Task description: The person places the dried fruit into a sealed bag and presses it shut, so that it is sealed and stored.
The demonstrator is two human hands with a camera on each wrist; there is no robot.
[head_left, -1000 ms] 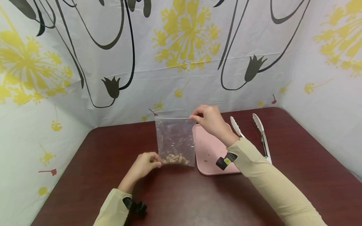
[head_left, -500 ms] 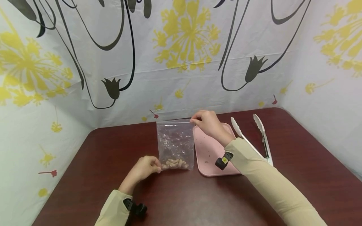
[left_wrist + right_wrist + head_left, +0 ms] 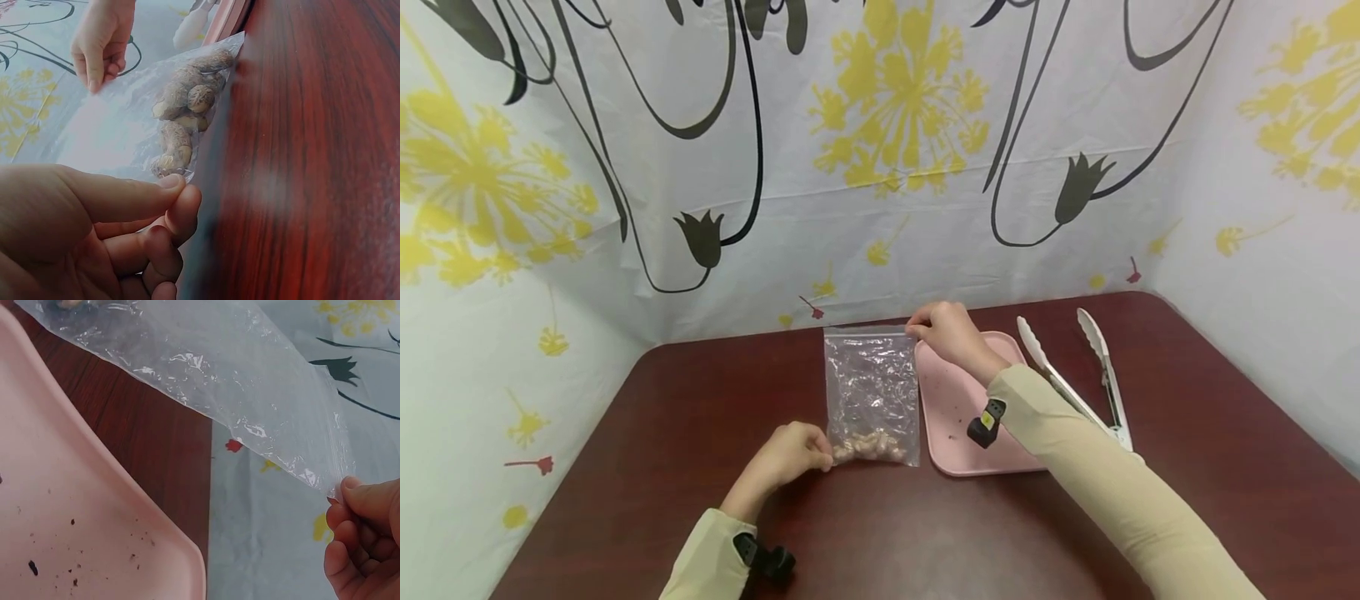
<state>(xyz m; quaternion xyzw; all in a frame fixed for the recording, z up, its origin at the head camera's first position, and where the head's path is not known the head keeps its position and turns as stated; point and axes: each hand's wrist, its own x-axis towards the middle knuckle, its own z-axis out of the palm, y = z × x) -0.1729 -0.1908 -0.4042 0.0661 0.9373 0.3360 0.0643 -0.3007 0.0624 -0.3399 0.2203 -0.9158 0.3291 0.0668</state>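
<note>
A clear zip bag [image 3: 871, 392] with peanuts in their shells [image 3: 871, 446] gathered along its bottom is stretched between both hands. The left hand [image 3: 790, 454] pinches its lower left corner between thumb and forefinger. At the upper right corner, by the zip strip, the right hand [image 3: 953, 337] pinches the plastic. Close up in the left wrist view, the peanuts [image 3: 181, 109] show ridged, brownish shells. In the right wrist view, the bag [image 3: 206, 369] slants up from the table to the right thumb and finger. Whether the zip is sealed, I cannot tell.
Right of the bag lies a pink tray [image 3: 943, 408] with dark crumbs, partly under the right forearm. White-tipped tongs [image 3: 1112, 383] lie spread beyond it, partly covered by the sleeve. A patterned cloth [image 3: 880, 250] hangs behind the dark red table [image 3: 865, 533].
The right hand has come down a little with the bag's top edge, and the bag's bottom has shifted slightly nearer. The left hand keeps its pinch on the lower corner.
</note>
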